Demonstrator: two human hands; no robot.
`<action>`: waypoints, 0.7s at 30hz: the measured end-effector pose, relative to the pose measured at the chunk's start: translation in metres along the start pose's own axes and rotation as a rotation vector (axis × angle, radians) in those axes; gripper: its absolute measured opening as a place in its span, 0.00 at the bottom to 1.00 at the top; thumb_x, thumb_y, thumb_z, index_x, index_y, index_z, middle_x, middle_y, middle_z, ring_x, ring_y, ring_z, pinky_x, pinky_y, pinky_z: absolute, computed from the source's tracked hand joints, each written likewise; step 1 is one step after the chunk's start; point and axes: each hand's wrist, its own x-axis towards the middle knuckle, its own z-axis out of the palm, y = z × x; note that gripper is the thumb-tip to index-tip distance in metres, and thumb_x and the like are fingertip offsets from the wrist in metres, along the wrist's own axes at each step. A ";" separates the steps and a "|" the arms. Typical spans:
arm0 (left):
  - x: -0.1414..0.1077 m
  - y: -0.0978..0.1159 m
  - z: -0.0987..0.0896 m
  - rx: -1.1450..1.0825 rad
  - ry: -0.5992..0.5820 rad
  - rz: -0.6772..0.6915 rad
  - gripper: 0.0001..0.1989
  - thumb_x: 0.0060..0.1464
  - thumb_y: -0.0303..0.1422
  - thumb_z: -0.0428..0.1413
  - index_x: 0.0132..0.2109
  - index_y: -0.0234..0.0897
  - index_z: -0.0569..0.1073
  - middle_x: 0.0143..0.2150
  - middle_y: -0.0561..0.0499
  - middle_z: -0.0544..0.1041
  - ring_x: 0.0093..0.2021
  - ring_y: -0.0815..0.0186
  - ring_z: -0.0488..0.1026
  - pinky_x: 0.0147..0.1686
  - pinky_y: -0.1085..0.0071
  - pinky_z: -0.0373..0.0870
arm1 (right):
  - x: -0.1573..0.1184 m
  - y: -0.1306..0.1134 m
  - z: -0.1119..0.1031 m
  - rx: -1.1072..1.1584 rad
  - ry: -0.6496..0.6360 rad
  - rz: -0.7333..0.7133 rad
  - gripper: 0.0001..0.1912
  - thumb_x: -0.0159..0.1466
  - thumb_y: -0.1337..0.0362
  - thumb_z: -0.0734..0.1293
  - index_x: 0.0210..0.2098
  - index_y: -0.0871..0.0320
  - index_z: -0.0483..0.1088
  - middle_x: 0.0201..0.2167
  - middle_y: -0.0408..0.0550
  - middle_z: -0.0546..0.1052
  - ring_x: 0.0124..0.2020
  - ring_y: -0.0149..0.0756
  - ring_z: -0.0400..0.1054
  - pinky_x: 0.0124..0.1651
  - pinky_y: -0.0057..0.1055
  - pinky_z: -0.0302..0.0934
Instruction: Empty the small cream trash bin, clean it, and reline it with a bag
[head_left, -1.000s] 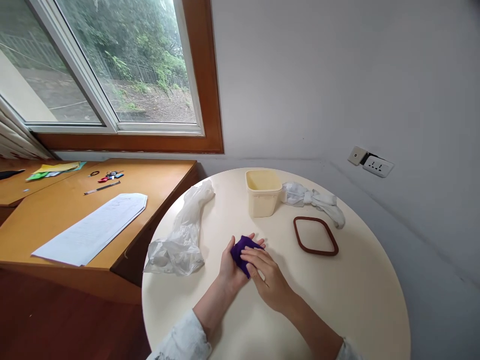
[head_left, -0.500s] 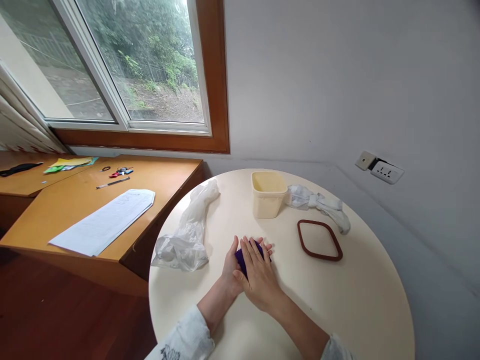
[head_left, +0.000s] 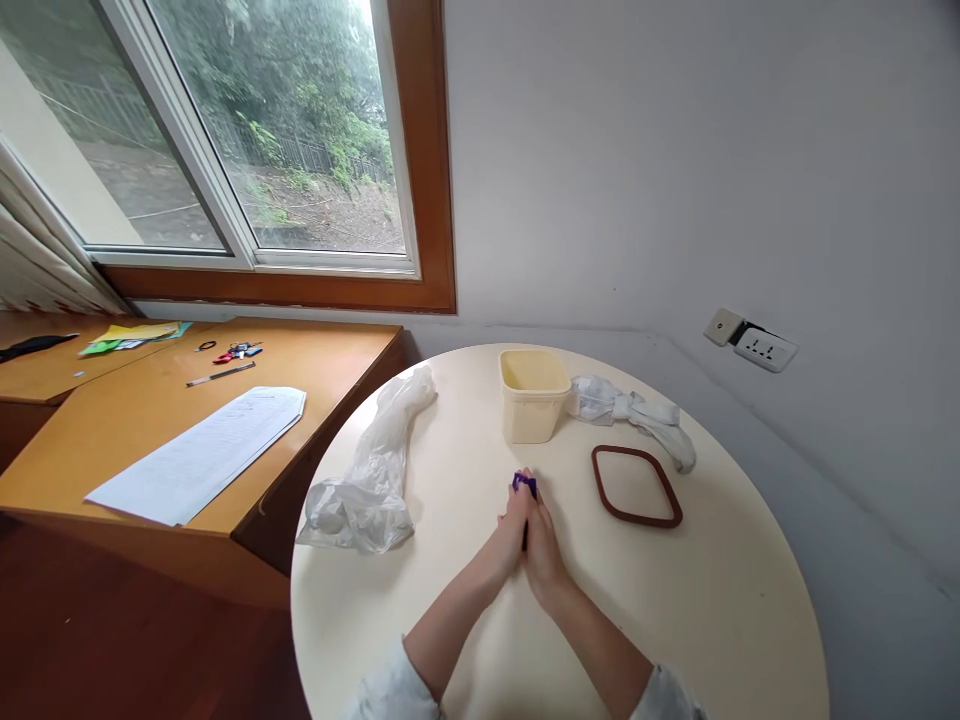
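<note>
A small folded purple cloth (head_left: pixel 525 484) is pressed between my two hands over the middle of the table, with only its crumpled far end and a thin dark strip showing. My left hand (head_left: pixel 511 528) closes over it from the left side. Against the other side lies my right hand (head_left: pixel 545 550), its palm turned toward the left one. The fingers wrap together around the cloth and hide most of it. Just beyond the hands stands a cream plastic tub (head_left: pixel 531 415), open at the top. To their right lies a brown rounded-square ring (head_left: pixel 637 520).
A crumpled clear plastic bag (head_left: pixel 367 500) lies on the left of the round white table (head_left: pixel 720 620). A knotted plastic bag (head_left: pixel 634 408) rests right of the tub. The wooden desk (head_left: pixel 330 350) at left holds papers (head_left: pixel 202 450), a pen (head_left: pixel 221 375) and keys (head_left: pixel 238 351).
Earlier the right hand lay flat on top of the cloth over the left palm. Now both hands have turned on edge, palms facing, and closed round it, hiding more of the cloth.
</note>
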 end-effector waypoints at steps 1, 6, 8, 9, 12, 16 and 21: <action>0.001 -0.004 0.000 0.039 -0.022 0.038 0.14 0.54 0.39 0.50 0.46 0.41 0.72 0.53 0.47 0.70 0.65 0.62 0.47 0.60 0.62 0.45 | 0.002 -0.001 -0.006 0.099 -0.018 0.053 0.29 0.62 0.45 0.51 0.59 0.51 0.54 0.60 0.48 0.59 0.58 0.41 0.56 0.54 0.44 0.58; 0.000 0.043 -0.003 0.493 -0.319 0.066 0.09 0.44 0.27 0.58 0.36 0.41 0.76 0.42 0.45 0.76 0.63 0.51 0.51 0.59 0.51 0.39 | 0.010 -0.019 -0.037 0.435 -0.133 0.156 0.27 0.61 0.45 0.54 0.42 0.60 0.70 0.46 0.54 0.73 0.50 0.44 0.66 0.50 0.44 0.62; 0.005 0.088 0.001 0.724 -0.375 0.078 0.10 0.45 0.31 0.58 0.38 0.42 0.76 0.40 0.47 0.77 0.55 0.50 0.63 0.57 0.54 0.49 | 0.011 -0.024 -0.042 0.509 -0.077 0.156 0.23 0.60 0.48 0.57 0.38 0.60 0.71 0.44 0.54 0.75 0.50 0.45 0.66 0.49 0.45 0.62; 0.012 0.110 0.003 0.823 -0.324 0.152 0.13 0.46 0.33 0.57 0.42 0.42 0.75 0.40 0.47 0.77 0.52 0.51 0.66 0.55 0.55 0.53 | 0.011 -0.025 -0.043 0.531 -0.055 0.159 0.20 0.59 0.51 0.59 0.37 0.59 0.71 0.44 0.54 0.75 0.51 0.46 0.65 0.48 0.46 0.62; 0.043 0.159 0.004 0.993 -0.074 0.541 0.27 0.42 0.36 0.61 0.52 0.44 0.67 0.55 0.47 0.66 0.56 0.53 0.61 0.55 0.57 0.54 | 0.012 -0.023 -0.042 0.556 -0.057 0.179 0.14 0.58 0.57 0.61 0.37 0.58 0.71 0.45 0.52 0.74 0.52 0.45 0.64 0.48 0.48 0.62; 0.086 0.169 -0.012 1.179 -0.009 0.472 0.39 0.27 0.38 0.67 0.51 0.44 0.66 0.62 0.41 0.52 0.61 0.42 0.49 0.48 0.52 0.61 | 0.014 -0.018 -0.042 0.612 -0.049 0.212 0.13 0.57 0.62 0.60 0.37 0.60 0.72 0.44 0.53 0.75 0.51 0.46 0.65 0.49 0.50 0.61; 0.099 0.152 -0.020 1.212 -0.037 0.563 0.20 0.36 0.40 0.63 0.38 0.41 0.68 0.51 0.46 0.65 0.55 0.51 0.58 0.50 0.57 0.59 | 0.019 -0.017 -0.046 0.692 0.025 0.211 0.11 0.55 0.65 0.61 0.35 0.60 0.72 0.41 0.51 0.76 0.48 0.44 0.67 0.50 0.48 0.61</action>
